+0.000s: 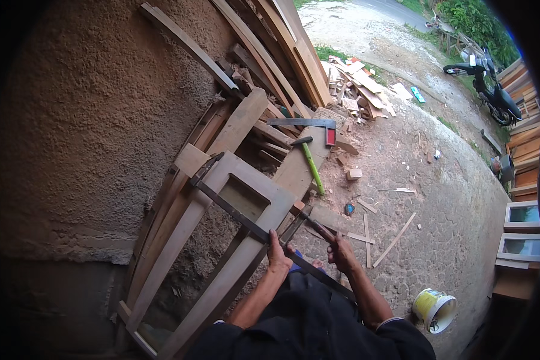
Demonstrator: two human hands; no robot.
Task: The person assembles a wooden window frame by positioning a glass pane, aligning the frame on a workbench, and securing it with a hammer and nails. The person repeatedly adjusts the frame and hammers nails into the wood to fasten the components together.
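Note:
A long dark bar clamp [234, 211] lies across a pale wooden frame [219, 289] near its upper end, just below a small rectangular opening. My left hand [276, 257] is closed around the clamp's bar at the frame's right edge, thumb pointing up. The clamp's handle [321, 229] is in my right hand [342, 254], fingers wrapped round it. A small reddish wood block [297, 207] sits between the clamp's screw end and the frame. Past the frame, a green-handled hammer [312, 165] and a try square with a red inset [330, 133] rest on a thick board [294, 169].
A rough wall [90, 132] rises at left, with long planks [285, 51] leaning ahead. Offcuts [360, 87] are heaped on the ground, and thin strips [394, 240] lie to the right. A white-and-yellow bucket [435, 311] lies tipped at lower right. A motorcycle [492, 90] stands farther off.

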